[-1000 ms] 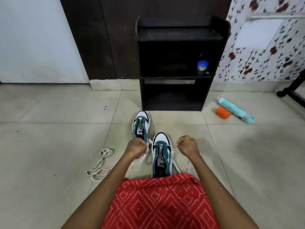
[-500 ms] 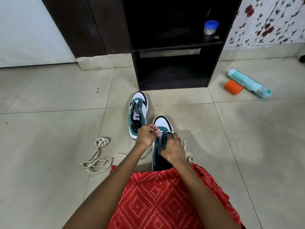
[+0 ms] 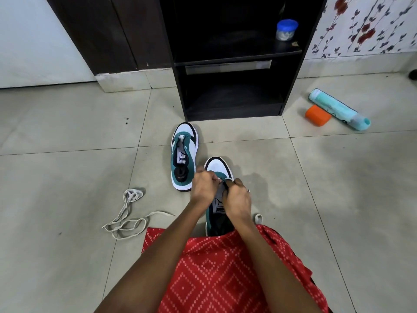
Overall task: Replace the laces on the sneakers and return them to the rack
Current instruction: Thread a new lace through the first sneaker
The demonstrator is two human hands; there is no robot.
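The near sneaker [image 3: 217, 166], teal with a white toe and black trim, stands on the floor tiles [image 3: 67, 177] at the person's lap. The left hand [image 3: 204, 188] and right hand [image 3: 238, 199] curl their fingers over it, pinching a white lace [image 3: 222, 180] at the front eyelets. The matching far sneaker [image 3: 184, 154] stands unlaced before the black rack [image 3: 293, 86]. A loose off-white lace [image 3: 126, 213] lies to the left.

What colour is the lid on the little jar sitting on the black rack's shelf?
Blue: the small jar's round lid, clearest in the head view.
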